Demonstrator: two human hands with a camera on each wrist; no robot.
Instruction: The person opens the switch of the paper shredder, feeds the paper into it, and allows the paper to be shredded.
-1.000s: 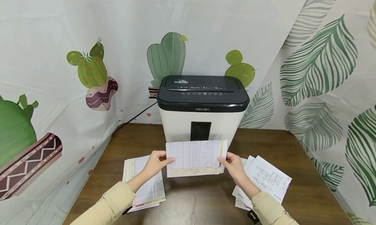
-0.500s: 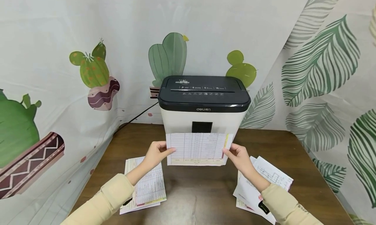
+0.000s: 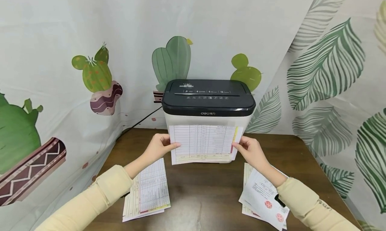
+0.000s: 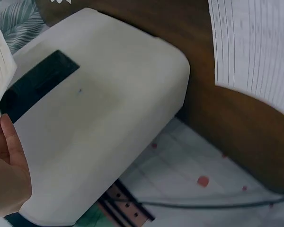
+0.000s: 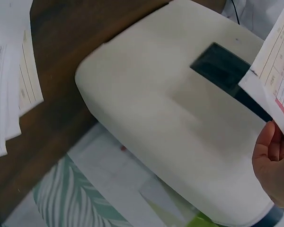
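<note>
A few printed form sheets, held together in a thin stack, hang in front of a white paper shredder with a black top. My left hand pinches the stack's left edge, thumb on the near face. At the opposite edge my right hand pinches it the same way. The stack covers the shredder's dark window in the head view; both wrist views show that window and the fingers behind the paper. In the shredder's top lies a narrow feed slot, above the sheets.
One pile of forms lies on the wooden table at left, partly under my left forearm. Another pile of papers, some with red stamps, lies at right beneath my right forearm. A black cord runs left from the shredder.
Both hands have raised the stack from the shredder's lower front toward its black top, and it now hides the window. The right-hand pile shows more of its red-stamped sheet.
</note>
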